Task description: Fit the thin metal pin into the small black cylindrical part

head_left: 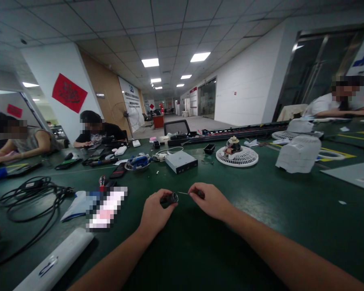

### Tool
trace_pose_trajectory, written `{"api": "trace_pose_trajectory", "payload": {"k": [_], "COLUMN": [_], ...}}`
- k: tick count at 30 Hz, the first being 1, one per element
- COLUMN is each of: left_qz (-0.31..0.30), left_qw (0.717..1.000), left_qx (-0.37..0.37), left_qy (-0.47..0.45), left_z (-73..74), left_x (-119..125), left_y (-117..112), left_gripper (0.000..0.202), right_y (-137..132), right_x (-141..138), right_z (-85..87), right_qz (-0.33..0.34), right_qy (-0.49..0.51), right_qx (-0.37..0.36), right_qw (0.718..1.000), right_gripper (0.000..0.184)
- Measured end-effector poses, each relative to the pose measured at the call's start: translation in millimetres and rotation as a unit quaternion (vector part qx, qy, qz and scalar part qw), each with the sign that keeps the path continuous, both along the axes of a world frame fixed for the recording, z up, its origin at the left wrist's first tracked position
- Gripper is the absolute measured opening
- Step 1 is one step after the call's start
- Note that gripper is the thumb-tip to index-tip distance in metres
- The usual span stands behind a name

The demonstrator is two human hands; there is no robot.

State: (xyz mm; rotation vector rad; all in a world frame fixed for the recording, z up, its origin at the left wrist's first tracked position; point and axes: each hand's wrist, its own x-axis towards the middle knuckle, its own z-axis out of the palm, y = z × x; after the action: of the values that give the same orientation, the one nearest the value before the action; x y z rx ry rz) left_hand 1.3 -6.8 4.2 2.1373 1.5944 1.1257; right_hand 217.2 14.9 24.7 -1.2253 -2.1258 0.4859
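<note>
My left hand [154, 212] is closed around a small black cylindrical part [169, 198], its round end facing right. My right hand [208, 200] pinches a thin metal tool [184, 193] whose tip points at that open end. Both hands rest low over the dark green table [261, 210], close together near its middle. The tool's handle is hidden inside my right fingers.
A grey drive box [181, 161], a white fan grille with motor [237, 155] and a white fan housing [298, 154] lie beyond my hands. Black cables [30, 194] and a white tube [53, 262] lie at left. Other people sit at the far sides.
</note>
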Motion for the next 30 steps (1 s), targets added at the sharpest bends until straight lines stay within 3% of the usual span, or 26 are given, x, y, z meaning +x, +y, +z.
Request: {"api": "trace_pose_trajectory", "payload": {"k": [5,12,16,21,26,30], "left_qz": [-0.023,-0.035,-0.043,-0.049,-0.067,-0.076], "left_qw": [1.000,0.999,0.998,0.997,0.997,0.996], "left_qx": [-0.008,0.012,0.023,0.027,0.022,0.025], "left_qy": [0.003,0.038,0.040,0.043,0.035,0.025], "left_z": [1.6,1.8,2.5,1.9,-0.4,1.1], "left_x": [-1.0,1.1,1.1,0.1,-0.7,-0.8], "left_y": [0.4,-0.8,-1.1,-0.4,0.3,-0.2], "left_gripper": [0.023,0.027,0.024,0.026,0.025,0.027], "right_y": [-2.3,-5.1,-5.6,-5.0,-7.6,-7.7], "right_x": [-0.3,-1.8,-1.9,-2.2,-2.6,-3.5], "right_z": [3.1,2.5,2.2,3.2,4.9,4.6], "right_qz": [0.042,0.033,0.069,0.007,0.041,-0.009], "right_qy": [-0.053,-0.117,-0.075,-0.063,-0.066,-0.084], "right_qx": [0.021,0.053,0.033,0.022,0.003,0.029], "right_qw": [0.997,0.991,0.994,0.998,0.997,0.996], "right_gripper": [0.017,0.016,0.014,0.016,0.014,0.014]}}
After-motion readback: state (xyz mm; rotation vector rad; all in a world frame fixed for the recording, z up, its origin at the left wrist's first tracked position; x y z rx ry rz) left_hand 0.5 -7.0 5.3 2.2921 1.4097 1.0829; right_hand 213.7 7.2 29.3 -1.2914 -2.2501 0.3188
